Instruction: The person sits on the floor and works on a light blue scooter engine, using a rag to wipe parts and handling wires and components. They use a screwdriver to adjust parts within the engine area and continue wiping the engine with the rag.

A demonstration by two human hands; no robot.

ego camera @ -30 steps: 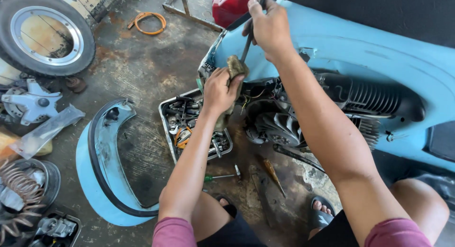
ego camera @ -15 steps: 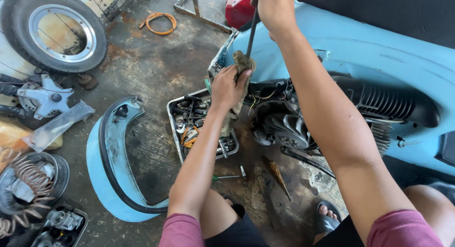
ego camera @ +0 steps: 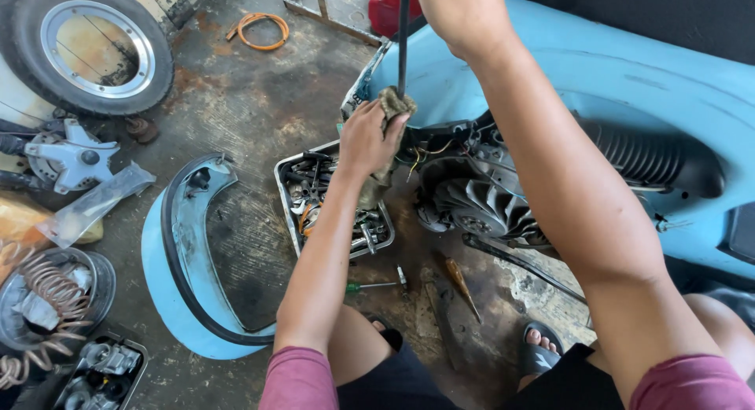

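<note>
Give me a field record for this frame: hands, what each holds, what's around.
left hand: grips a dirty rag wrapped round a dark rod
right hand: holds the rod's upper end
rod: upright, over the exposed engine of a light blue scooter
floor: parts tray, blue side panel, screwdriver, wheel

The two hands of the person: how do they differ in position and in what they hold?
The left hand is lower, beside the engine, and it presses a dirty rag around the dark rod. The right hand is higher, at the top edge of the view, and it grips the same rod bare, without any cloth. Part of the right hand is cut off by the frame; the left hand shows whole. Both hands are closed on that one rod.
</note>
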